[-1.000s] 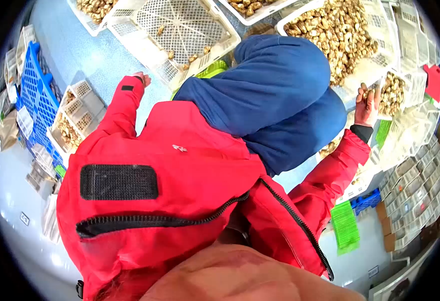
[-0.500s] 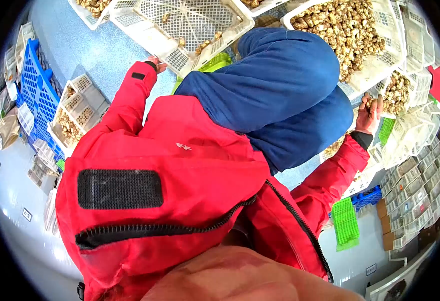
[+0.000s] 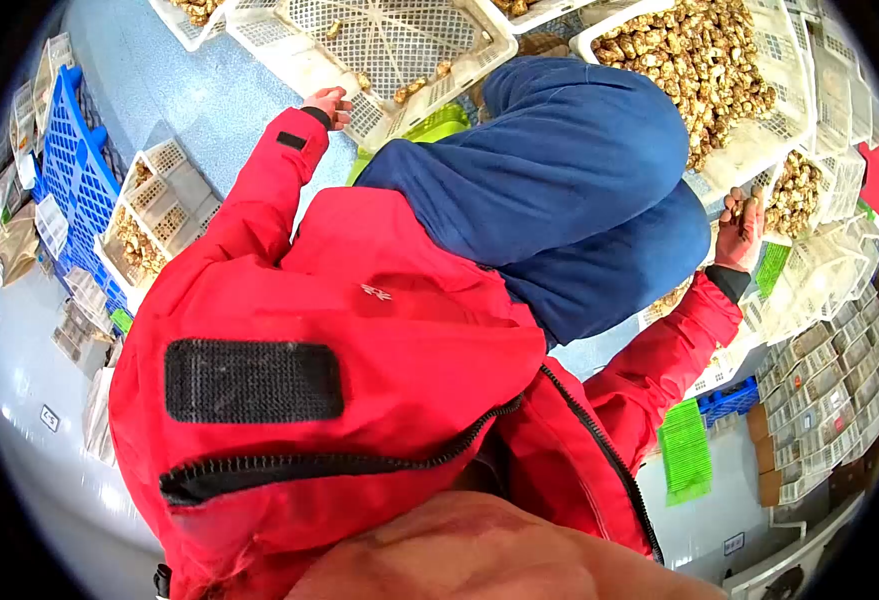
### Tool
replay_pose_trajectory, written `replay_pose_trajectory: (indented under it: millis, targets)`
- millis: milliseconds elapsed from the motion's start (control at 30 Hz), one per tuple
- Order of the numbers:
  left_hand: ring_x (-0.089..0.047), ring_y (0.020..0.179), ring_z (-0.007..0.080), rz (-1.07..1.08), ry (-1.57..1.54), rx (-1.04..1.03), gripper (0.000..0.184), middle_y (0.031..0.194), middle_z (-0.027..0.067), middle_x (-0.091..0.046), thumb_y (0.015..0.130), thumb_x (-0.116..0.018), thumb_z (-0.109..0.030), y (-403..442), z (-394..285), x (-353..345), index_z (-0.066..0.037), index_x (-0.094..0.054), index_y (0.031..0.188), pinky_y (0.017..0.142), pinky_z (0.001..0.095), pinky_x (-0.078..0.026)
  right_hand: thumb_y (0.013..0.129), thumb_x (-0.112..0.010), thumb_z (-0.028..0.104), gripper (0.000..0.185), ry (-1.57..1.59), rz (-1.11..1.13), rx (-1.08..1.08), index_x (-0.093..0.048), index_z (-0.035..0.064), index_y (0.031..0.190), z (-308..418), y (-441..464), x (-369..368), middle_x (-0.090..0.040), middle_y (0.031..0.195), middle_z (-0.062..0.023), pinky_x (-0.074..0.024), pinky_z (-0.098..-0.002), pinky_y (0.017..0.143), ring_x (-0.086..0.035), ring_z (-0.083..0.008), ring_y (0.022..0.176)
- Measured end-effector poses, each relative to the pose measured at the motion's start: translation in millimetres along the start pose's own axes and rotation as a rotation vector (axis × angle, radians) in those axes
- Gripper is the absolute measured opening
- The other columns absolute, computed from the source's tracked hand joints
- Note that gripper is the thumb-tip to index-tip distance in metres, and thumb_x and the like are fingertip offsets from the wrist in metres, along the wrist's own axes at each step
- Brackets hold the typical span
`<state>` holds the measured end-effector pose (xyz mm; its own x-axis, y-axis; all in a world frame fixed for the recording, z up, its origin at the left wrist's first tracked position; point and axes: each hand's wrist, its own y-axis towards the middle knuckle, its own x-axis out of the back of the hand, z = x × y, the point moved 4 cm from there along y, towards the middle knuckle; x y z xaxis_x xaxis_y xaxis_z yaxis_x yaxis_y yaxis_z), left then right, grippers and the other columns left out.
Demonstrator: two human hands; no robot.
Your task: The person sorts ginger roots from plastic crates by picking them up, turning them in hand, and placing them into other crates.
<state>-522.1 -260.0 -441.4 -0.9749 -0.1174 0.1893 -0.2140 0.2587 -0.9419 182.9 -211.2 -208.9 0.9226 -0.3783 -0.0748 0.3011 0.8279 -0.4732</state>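
Note:
My left hand [image 3: 329,107] is beside the near left corner of a white mesh crate [image 3: 304,60] that holds a few brown-and-pale lumps, apparently mushrooms. Its fingers are loosely bent and apart, with nothing visible in them. Over on the right, my right hand [image 3: 741,235] has its fingers closed around a small brown mushroom piece [image 3: 737,208]. Close by that hand lies a heap of mushrooms [image 3: 792,195] in a white crate. Farther up, a bigger mushroom pile [image 3: 694,75] fills much of another white crate [image 3: 734,160].
A green stool or basket [image 3: 439,122] shows beside my bent legs. At left, a partitioned white crate [image 3: 174,200] with mushrooms stands near a blue pallet [image 3: 74,175]. Stacked clear crates [image 3: 834,395] and a green mat [image 3: 684,450] are at lower right.
My left hand has moved up and slightly right, and more of it shows beside the crate. My right hand stays near the mushroom heap, its fingers slightly shifted. The view has shifted slightly.

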Motion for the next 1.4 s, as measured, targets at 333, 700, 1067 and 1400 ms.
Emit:
replay_pose_trajectory:
  millis: [333,700,1067,1400]
  targets:
    - [-0.056,0.052,0.0151,0.147,0.04,0.078,0.026,0.087,0.006,-0.063,0.089,-0.044,-0.027,8,27,-19,-0.016,-0.05,0.113,0.042,0.029,-0.044,0.088,-0.053,0.026,0.039,-0.053,0.008,-0.02,-0.042,0.0074,0.121,3,-1,-3,-0.056,0.105,-0.0114,-0.0432,-0.0251,0.074,-0.055,-0.018,0.09]
    - [-0.062,0.074,0.0271,0.19,-0.355,0.085,0.03,0.107,0.0099,-0.058,0.086,-0.042,-0.008,48,38,-8,-0.011,-0.048,0.115,0.053,0.0382,-0.049,0.089,-0.051,0.023,0.036,-0.055,-0.022,-0.098,-0.044,0.0083,0.122,4,0,5,-0.057,0.107,-0.011,-0.0442,-0.0278,0.079,-0.056,-0.0178,0.092]
    - [-0.059,0.062,0.0261,-0.313,-0.196,-0.22,0.059,0.102,0.0178,-0.055,0.075,-0.052,0.003,142,-64,21,-0.01,-0.032,0.129,0.05,0.037,-0.049,0.085,-0.057,0.029,0.05,-0.211,-0.119,-0.232,-0.038,0.0062,0.126,-10,5,-8,-0.055,0.109,-0.0123,-0.0446,-0.0298,0.081,-0.055,-0.0176,0.093]
    - [-0.056,0.054,0.0213,-0.257,0.247,-0.281,0.046,0.086,0.0127,-0.059,0.078,-0.057,-0.01,224,-89,37,-0.007,-0.041,0.121,0.046,0.0348,-0.046,0.083,-0.06,0.032,0.057,-0.321,-0.202,-0.262,-0.038,0.0008,0.126,-10,4,-27,-0.055,0.107,-0.0142,-0.0448,-0.0334,0.085,-0.056,-0.0216,0.092]
